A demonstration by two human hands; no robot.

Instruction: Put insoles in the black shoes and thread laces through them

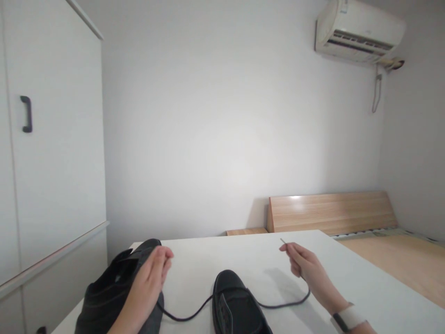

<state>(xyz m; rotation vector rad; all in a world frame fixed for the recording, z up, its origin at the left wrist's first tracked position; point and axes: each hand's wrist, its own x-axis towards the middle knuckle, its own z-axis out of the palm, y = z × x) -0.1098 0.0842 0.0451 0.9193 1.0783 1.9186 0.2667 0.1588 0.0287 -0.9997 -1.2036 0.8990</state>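
Observation:
A long dark shoelace (186, 319) sags across the table and over the toe of a black shoe (239, 301) in the lower middle. My right hand (306, 262), raised above the table on the right, pinches this lace near its end; the thin pale tip sticks out past the fingers. My left hand (153, 269) is closed in front of a second black shoe (107, 292) at lower left. The lace runs up behind my left wrist toward that hand, though the part inside the fingers is hidden. Both shoes are partly cut off by the frame's bottom edge.
The white table (208, 253) reaches toward a pale wall. A white cabinet (59, 153) with a dark handle stands at left. To the right is a bed with a wooden headboard (330, 213). An air conditioner (361, 32) hangs high on the wall.

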